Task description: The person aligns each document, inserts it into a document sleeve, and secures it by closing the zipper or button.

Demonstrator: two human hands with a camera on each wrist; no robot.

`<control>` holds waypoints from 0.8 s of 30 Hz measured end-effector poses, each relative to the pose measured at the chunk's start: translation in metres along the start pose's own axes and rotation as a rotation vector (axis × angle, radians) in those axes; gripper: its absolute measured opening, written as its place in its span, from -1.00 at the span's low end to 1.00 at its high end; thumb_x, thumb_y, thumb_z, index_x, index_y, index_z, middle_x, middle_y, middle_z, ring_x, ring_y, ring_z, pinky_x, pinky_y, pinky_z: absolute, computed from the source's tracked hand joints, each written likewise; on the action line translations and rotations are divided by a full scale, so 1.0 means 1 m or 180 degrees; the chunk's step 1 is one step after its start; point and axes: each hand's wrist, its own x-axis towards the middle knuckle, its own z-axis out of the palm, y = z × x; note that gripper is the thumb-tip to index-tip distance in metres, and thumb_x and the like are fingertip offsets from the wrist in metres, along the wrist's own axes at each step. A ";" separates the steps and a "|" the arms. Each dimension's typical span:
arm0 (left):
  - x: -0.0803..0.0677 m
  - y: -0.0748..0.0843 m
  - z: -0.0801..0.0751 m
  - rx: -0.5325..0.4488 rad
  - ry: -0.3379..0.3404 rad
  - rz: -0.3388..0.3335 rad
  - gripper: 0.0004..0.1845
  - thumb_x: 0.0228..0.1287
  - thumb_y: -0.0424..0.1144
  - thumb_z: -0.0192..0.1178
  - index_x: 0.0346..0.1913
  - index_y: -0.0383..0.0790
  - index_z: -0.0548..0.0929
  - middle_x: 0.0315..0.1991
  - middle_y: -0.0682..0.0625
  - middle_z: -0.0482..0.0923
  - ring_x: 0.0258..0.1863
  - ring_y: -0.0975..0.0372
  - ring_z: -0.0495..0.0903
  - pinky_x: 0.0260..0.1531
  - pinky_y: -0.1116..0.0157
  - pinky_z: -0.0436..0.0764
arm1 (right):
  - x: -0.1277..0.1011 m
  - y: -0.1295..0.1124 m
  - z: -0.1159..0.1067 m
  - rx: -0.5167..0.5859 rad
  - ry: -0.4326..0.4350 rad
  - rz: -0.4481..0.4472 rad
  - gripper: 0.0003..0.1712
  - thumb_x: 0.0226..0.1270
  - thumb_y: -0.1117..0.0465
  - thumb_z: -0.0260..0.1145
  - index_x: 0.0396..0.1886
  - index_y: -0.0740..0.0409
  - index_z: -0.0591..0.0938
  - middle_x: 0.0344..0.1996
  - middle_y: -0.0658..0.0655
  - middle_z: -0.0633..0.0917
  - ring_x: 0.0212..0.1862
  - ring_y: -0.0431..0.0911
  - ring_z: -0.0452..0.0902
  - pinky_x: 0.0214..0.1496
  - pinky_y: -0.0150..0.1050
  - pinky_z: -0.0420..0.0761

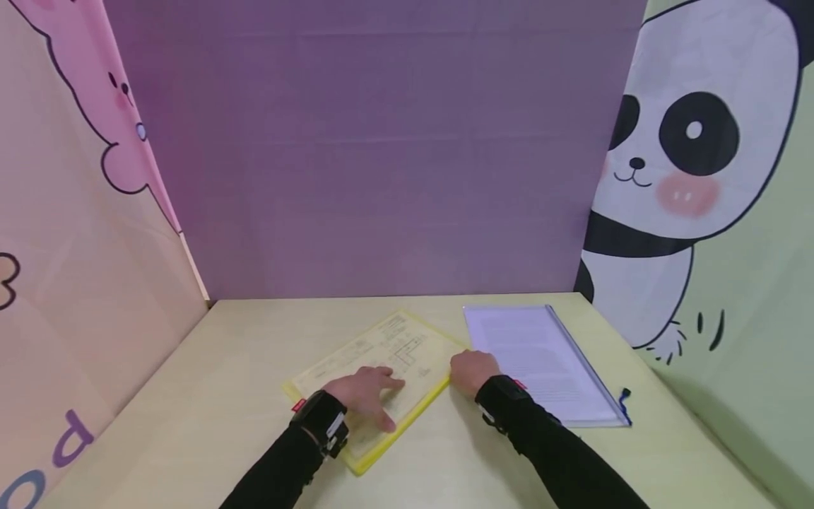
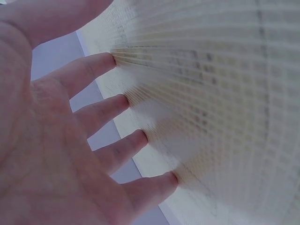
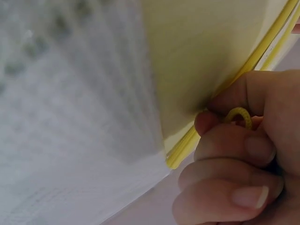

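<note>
A yellow zip folder (image 1: 388,367) with a printed sheet inside lies on the pale table (image 1: 235,382). My left hand (image 1: 369,392) lies flat on it, and in the left wrist view its fingers (image 2: 101,110) are spread with the tips pressing the printed sheet (image 2: 211,108). At the folder's right corner my right hand (image 1: 472,370) is curled; the right wrist view shows its fingers (image 3: 234,140) pinching a small yellow zip pull loop (image 3: 239,115) by the folder's yellow edge (image 3: 225,89).
A clear folder (image 1: 540,360) of printed pages with a blue slider lies just right of my right hand, reaching to the table's right side. Partition walls, pink, purple and a panda print, close the table on three sides.
</note>
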 end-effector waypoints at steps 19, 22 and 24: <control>0.000 0.001 0.000 0.0075 -0.0017 0.0027 -0.14 -0.01 0.09 0.57 0.43 0.19 0.50 0.55 0.00 0.21 0.53 -0.05 0.12 0.34 -0.31 0.25 | -0.003 -0.007 -0.002 0.0016 -0.0200 0.0064 -0.69 0.33 0.29 0.22 -0.64 0.15 0.47 -0.63 0.09 0.47 -0.55 0.00 0.37 -0.41 -0.05 0.53; 0.000 0.001 -0.001 0.0074 -0.0012 -0.0006 -0.14 -0.01 0.11 0.57 0.43 0.21 0.50 0.56 0.01 0.20 0.54 -0.05 0.12 0.33 -0.31 0.26 | -0.004 -0.009 -0.003 0.0020 -0.0208 0.0053 -0.70 0.32 0.29 0.23 -0.64 0.15 0.47 -0.62 0.09 0.48 -0.54 0.00 0.37 -0.40 -0.03 0.55; -0.001 0.001 -0.001 0.0053 -0.0001 -0.0035 -0.14 -0.02 0.10 0.57 0.43 0.22 0.50 0.56 0.01 0.20 0.53 -0.05 0.12 0.33 -0.32 0.25 | -0.004 -0.010 -0.004 0.0013 -0.0204 0.0028 -0.70 0.31 0.29 0.24 -0.64 0.15 0.47 -0.61 0.09 0.48 -0.53 -0.01 0.37 -0.38 -0.02 0.56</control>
